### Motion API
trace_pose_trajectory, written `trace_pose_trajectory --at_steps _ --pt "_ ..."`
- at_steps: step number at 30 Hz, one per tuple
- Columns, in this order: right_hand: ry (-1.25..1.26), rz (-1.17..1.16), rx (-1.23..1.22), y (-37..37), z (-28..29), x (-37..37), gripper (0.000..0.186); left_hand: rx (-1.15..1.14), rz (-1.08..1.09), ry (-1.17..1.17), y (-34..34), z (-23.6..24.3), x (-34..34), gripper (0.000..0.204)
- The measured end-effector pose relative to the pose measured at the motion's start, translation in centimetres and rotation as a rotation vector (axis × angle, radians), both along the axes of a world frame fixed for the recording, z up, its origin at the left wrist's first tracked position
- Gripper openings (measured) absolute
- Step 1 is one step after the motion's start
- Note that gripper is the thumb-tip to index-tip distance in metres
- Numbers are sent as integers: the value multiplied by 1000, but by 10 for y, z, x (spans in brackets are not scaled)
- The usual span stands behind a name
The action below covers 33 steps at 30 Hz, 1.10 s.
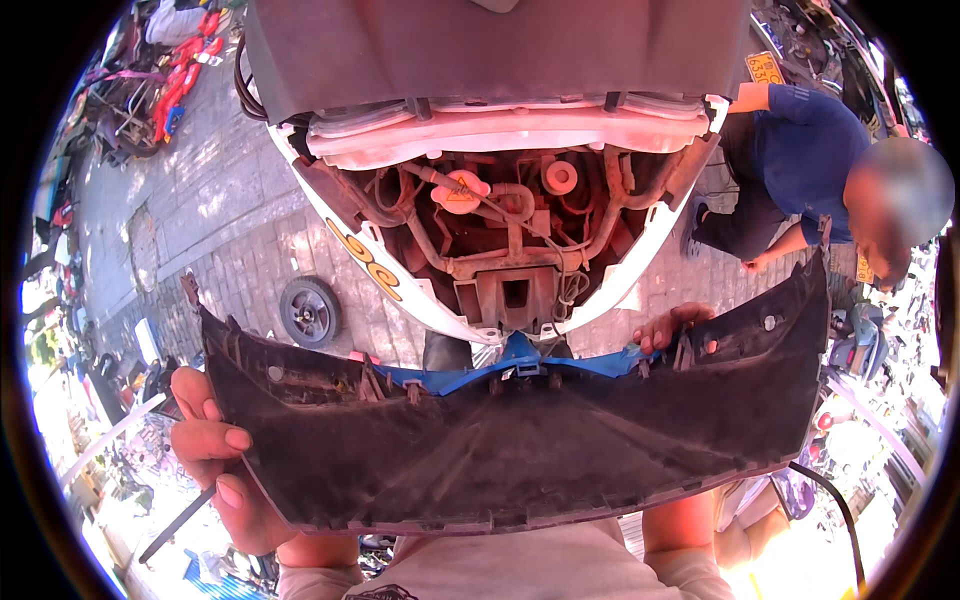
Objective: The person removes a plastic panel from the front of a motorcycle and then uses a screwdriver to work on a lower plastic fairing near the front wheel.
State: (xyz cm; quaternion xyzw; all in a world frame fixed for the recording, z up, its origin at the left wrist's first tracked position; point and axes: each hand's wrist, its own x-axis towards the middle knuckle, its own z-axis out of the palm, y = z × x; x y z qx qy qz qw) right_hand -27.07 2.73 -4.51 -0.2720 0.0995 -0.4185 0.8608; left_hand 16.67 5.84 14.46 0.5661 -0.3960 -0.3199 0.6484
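Note:
Both my hands hold a wide black plastic body panel [520, 450], its dark, dusty back face towards me. A blue strip [450, 380] runs along the middle of its upper edge, with small tabs and clips beside it. My left hand [225, 460] is closed around the left end, thumb and fingers showing. Over the upper edge at the right come the fingers of my right hand [675, 325]; the rest of it is hidden behind the panel. Beyond the panel stands a white vehicle front [350, 250], opened up, with pipes, a bracket and a cap [462, 192] exposed.
A co-worker in a dark blue shirt [810, 140] bends down at the right of the vehicle. A small wheel [310, 312] lies on the paving at the left. Red parts [185, 80] and other scrap are piled at far left. A thin dark rod [178, 525] shows below my left hand.

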Motion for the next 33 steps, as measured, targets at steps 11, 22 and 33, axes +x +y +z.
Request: trace_pose_trajectory --at_steps 11,22,33 --pt "-54 79 14 -11 -3 -2 68 10 5 -10 6 -3 3 35" --pt "-117 143 37 -13 -7 0 73 -54 -113 7 16 -4 10 30" --pt "-117 121 -41 -15 -1 0 75 -207 -137 192 24 -11 24 51"
